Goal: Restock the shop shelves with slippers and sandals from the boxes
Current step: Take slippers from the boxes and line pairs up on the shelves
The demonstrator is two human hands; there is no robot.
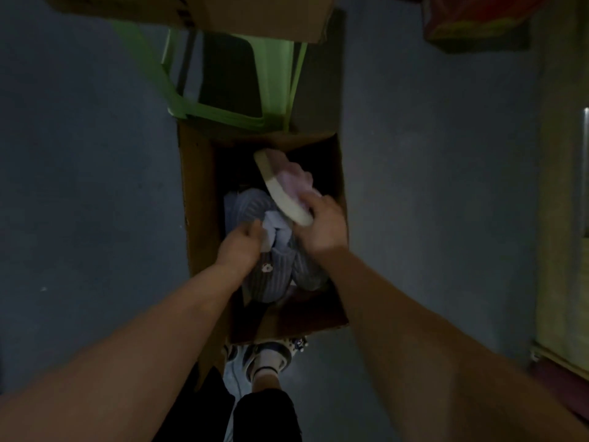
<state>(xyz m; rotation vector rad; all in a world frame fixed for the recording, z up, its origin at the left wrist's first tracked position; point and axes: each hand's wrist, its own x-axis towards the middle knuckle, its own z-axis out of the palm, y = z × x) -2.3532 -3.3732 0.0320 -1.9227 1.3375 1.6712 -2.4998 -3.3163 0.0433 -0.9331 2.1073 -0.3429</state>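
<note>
An open cardboard box [199, 199] stands on the floor right in front of my feet. Inside lie several grey-blue ribbed slippers [274, 279], one with a small badge on its top. My right hand [322, 223] grips the heel end of a pink fluffy slipper [283, 183] with a cream sole, held tilted above the others. My left hand [242, 247] reaches into the box and pinches a pale lilac piece [274, 223] among the grey slippers. What lies deeper in the box is hidden in shadow.
A green plastic stool [229, 113] stands just beyond the box, with another cardboard box [255, 14] on top of it. A red and yellow bag [475, 20] hangs at the top right. A pale cabinet edge [561, 250] runs along the right.
</note>
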